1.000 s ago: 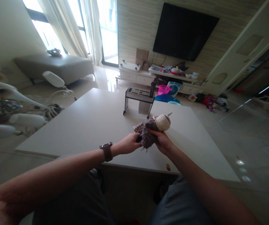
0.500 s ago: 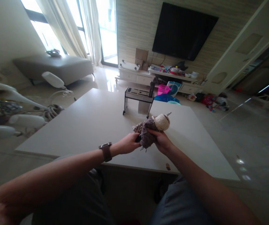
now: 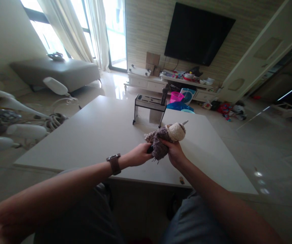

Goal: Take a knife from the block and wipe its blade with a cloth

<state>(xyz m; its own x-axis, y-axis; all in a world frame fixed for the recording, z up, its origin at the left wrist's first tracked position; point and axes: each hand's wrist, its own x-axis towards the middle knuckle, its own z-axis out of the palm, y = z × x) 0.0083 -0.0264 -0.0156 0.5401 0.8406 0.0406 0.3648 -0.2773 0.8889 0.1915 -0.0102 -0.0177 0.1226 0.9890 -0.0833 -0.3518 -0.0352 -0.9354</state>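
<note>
Both hands on the plush toy (image 3: pixel 165 140) above the near middle of the bench (image 3: pixel 97 132): the right hand (image 3: pixel 175 154) grasps it from below, cream head poking far-right; the left hand (image 3: pixel 138 156) pinches its near-left end.

Left hand (image 3: pixel 139 155) and right hand (image 3: pixel 174 153) gripping fuzzy cloth bundle (image 3: pixel 165 140); white table (image 3: pixel 97 135); knife block (image 3: pixel 149 109) beyond

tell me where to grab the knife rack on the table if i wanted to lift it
Take the knife rack by its flat slotted top, a hand on each short end, coming from the left and right sides. The top sits raised on thin legs with open space beneath, so fingers could likely hook under its edges. Keep off the dark handle that stands up at its right end.
</note>
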